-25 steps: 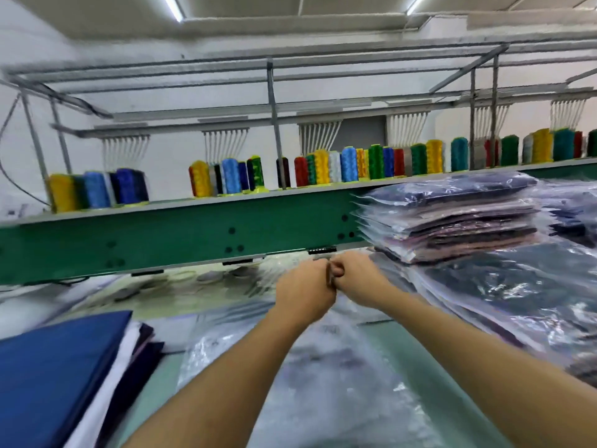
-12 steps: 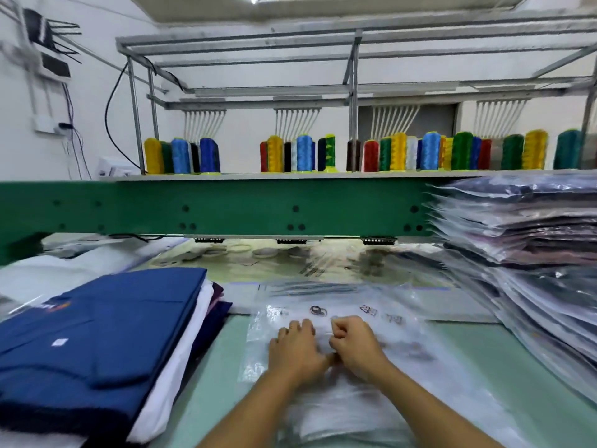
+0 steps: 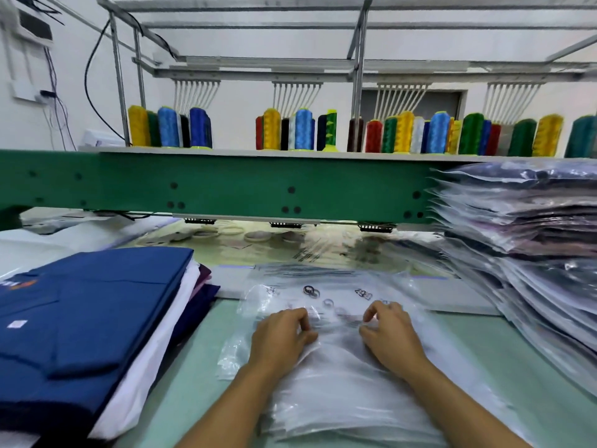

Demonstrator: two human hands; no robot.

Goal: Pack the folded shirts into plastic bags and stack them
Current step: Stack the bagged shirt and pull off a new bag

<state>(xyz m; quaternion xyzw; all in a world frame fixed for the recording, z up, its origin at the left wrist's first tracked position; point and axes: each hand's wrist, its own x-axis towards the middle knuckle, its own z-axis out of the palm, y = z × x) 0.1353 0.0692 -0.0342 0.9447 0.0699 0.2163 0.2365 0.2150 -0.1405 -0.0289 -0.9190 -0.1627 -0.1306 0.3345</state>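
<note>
While the top bag (image 3: 339, 318) of the bag pile (image 3: 349, 399) is pinched by the left grip (image 3: 284, 337) and the right grip (image 3: 392, 339), fingers curled onto the film, only one layer should be lifted and the mouth drawn wide. The folded shirts (image 3: 90, 312) are stacked on the counter (image 3: 190, 376) at nine o'clock of the bags, and the packed stack (image 3: 523, 227) at three o'clock. Where the mouth edge runs cannot be told through the clear film. The fingertips are partly hidden, and both stacks are cut off by the frame.

Two hands (image 3: 281, 337) (image 3: 392, 341), one folded-shirt pile (image 3: 90, 318).
</note>
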